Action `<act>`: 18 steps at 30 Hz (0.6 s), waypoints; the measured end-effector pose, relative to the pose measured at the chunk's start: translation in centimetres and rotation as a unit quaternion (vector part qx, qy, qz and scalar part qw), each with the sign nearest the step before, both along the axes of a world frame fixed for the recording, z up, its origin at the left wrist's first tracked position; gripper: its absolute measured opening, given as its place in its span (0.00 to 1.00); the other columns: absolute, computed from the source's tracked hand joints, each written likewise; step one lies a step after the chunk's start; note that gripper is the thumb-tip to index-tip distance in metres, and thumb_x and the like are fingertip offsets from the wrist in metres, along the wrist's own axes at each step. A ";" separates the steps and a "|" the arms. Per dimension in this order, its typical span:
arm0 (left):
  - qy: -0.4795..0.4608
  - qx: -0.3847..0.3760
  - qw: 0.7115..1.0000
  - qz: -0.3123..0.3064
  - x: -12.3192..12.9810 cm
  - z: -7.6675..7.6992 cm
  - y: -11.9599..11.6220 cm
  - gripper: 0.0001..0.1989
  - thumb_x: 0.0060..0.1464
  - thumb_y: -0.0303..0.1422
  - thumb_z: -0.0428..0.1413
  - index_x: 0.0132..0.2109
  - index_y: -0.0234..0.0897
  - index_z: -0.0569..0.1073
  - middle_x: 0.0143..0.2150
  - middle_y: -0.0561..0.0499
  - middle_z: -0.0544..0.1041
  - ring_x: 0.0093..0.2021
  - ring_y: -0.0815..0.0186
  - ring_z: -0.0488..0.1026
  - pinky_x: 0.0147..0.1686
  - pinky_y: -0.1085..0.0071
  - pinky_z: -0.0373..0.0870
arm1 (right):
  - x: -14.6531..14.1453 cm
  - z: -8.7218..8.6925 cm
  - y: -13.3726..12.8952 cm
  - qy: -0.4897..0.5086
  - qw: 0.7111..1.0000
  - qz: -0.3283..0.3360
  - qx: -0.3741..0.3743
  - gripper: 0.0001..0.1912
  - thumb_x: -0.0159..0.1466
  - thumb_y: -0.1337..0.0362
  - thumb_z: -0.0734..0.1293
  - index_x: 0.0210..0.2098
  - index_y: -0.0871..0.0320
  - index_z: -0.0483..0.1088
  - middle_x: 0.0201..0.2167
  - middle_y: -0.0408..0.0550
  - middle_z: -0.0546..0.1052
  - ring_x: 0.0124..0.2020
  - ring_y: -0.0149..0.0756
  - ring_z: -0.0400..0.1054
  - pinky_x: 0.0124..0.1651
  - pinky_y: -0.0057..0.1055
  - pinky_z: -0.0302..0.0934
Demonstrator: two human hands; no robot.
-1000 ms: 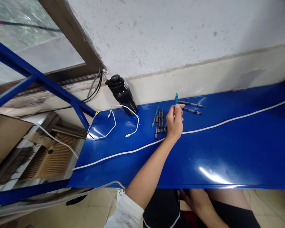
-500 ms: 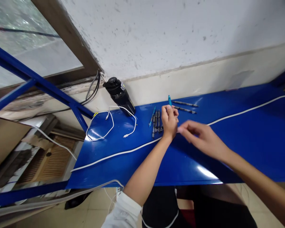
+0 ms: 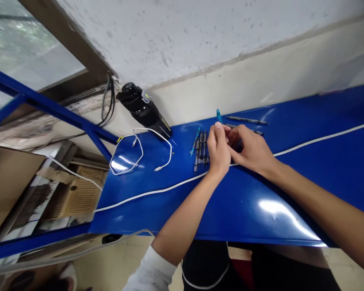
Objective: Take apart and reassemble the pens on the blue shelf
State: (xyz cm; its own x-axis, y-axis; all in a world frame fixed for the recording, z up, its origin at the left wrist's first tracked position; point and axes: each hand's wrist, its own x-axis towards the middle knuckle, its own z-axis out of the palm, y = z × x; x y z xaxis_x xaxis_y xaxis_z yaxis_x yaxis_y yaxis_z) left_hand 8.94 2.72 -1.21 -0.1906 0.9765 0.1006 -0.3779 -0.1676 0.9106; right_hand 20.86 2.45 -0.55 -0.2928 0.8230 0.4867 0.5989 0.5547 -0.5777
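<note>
My left hand is closed around a blue pen, whose upper end sticks up past the thumb; its lower part is hidden in the fingers. Pressed close to it, my right hand has its thumb and fingers curled together at the left palm. What those fingertips hold, if anything, is hidden. Just left of the hands lie several grey-black pens side by side, with another blue pen at their edge. Behind the right hand are two dark pens, the farther one fully visible.
A black bottle stands by the wall. In front of it a white charging cable lies in loops. A long white cord crosses the blue tabletop and passes beneath my hands. At left is a blue metal frame.
My right hand has moved up and left, from beside the left wrist to against the left hand's fingers. The blue pen stays in my left hand. The camera view has shifted slightly.
</note>
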 end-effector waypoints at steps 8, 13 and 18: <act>0.117 0.029 0.993 0.007 -0.4 -0.1 0.0 0.22 0.70 0.55 0.54 0.45 0.42 0.81 0.37 0.50 0.77 0.36 0.66 0.74 0.41 0.69 0.74 | 0.6 -0.3 0.3 0.025 1.000 0.007 0.009 0.09 0.72 0.56 0.67 0.45 0.53 0.69 0.41 0.50 0.78 0.36 0.42 0.73 0.39 0.37 0.66; 0.127 0.035 0.991 -0.001 -0.3 0.4 -0.3 0.19 0.70 0.52 0.57 0.52 0.45 0.84 0.51 0.45 0.81 0.53 0.57 0.79 0.56 0.60 0.76 | 0.5 -0.2 0.3 0.007 1.000 -0.011 0.016 0.12 0.75 0.53 0.63 0.50 0.53 0.70 0.44 0.53 0.77 0.39 0.45 0.73 0.40 0.37 0.67; 0.119 0.024 0.992 0.020 -0.1 0.8 -0.4 0.18 0.66 0.50 0.62 0.51 0.42 0.84 0.54 0.44 0.81 0.61 0.53 0.77 0.63 0.59 0.72 | 0.4 -0.5 0.4 0.016 1.000 -0.010 -0.002 0.16 0.78 0.52 0.58 0.55 0.54 0.68 0.44 0.54 0.78 0.42 0.47 0.75 0.40 0.38 0.67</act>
State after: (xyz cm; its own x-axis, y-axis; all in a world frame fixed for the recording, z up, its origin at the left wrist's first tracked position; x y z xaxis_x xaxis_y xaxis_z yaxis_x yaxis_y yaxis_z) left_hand 8.84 2.35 -0.45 -0.1936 0.9618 0.1935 -0.1448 -0.2231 0.9640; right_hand 21.26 2.84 -1.04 -0.2601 0.8308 0.4920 0.5914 0.5399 -0.5990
